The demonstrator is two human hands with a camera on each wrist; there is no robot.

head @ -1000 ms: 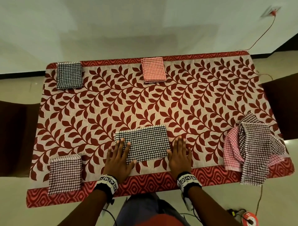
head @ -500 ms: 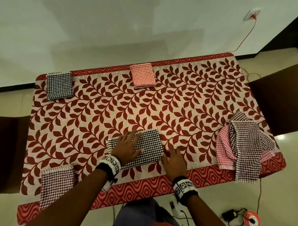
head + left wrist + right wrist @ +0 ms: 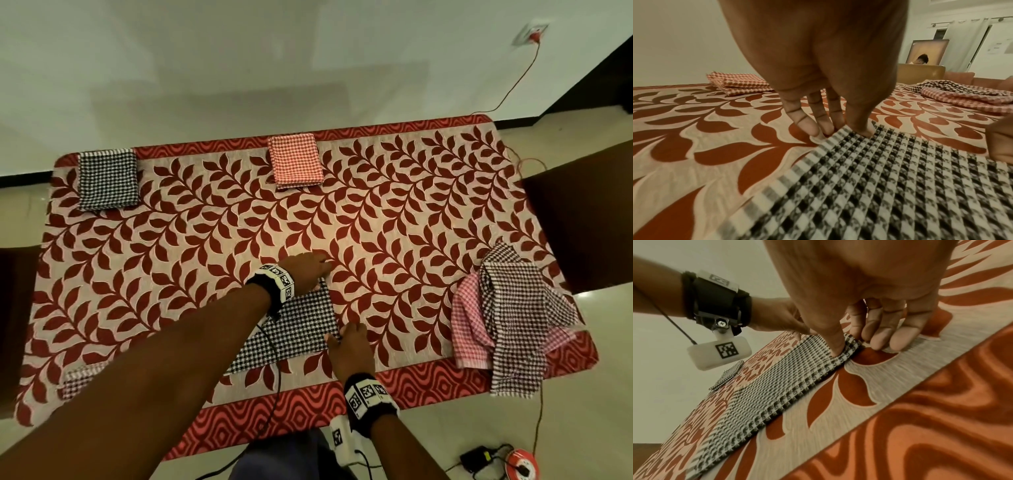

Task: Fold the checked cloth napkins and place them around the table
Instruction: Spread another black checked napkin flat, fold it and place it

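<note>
Black-and-white checked cloth napkin (image 3: 294,329), folded to a flat rectangle, lies near the front middle of the table, on the tablecloth with dark red leaf print and a red wavy border (image 3: 394,240). Left hand (image 3: 308,270) reaches across to the napkin's far right corner; in the left wrist view the thumb sits on top of the corner and the fingers (image 3: 807,123) are tucked at its edge, pinching it. Right hand (image 3: 349,346) is at the near right corner: thumb pressed on top of the cloth, fingers (image 3: 900,337) curled against the tablecloth just beside the edge; whether they reach under the cloth, cannot tell. Corners appear flat on the table. Elsewhere on the table: a folded black checked square (image 3: 107,179) at the far left corner, a folded red-and-white checked square (image 3: 296,160) at the far middle edge, a folded dark checked square (image 3: 77,378) at the near left, partly hidden by the left forearm. At the right end, a loose heap of unfolded napkins, a dark checked one (image 3: 513,315) draped over a pink checked one (image 3: 469,318), hanging over the table edge.
</note>
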